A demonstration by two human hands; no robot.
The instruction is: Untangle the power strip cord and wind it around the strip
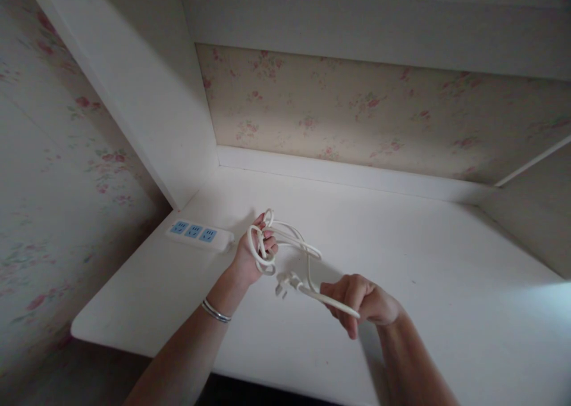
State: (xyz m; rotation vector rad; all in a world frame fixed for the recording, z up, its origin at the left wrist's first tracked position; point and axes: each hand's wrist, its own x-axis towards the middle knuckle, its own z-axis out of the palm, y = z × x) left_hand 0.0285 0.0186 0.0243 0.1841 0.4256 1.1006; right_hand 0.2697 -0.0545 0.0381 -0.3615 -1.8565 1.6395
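- The left hand (257, 248) has its grip closed around loops of a white power cable (307, 250); the curled fingers probably pin the crossing strands so that the loops stay bunched.
- The right hand (363, 299) has its fingers bent in a narrow grip with the same cable bearing on them, just behind the plug. It seems to hook the cable rather than clench it, likely so that the strand can be steered; exactly how it passes round the fingers is partly hidden.
- The three-pin plug (288, 283) sticks out between the hands, untouched by either, its prongs turned towards the bench's front edge. Holding the cable and not the plug presumably leaves the stiff end out of the way. Whether the plug touches the bench (437, 311) I cannot tell.
- Between the hands the cable bows out towards the back edge in slack bends; with the hands set apart like this, the strands look easier to keep separate.
- The power strip (196, 235), with three blue socket faces, lies flat near the bench's left edge, towards the back left corner and the upright side panel (134, 84). Its right end sits just beside the left hand, where the cable seems to join it, so resting there it likely acts as an anchor for that end.
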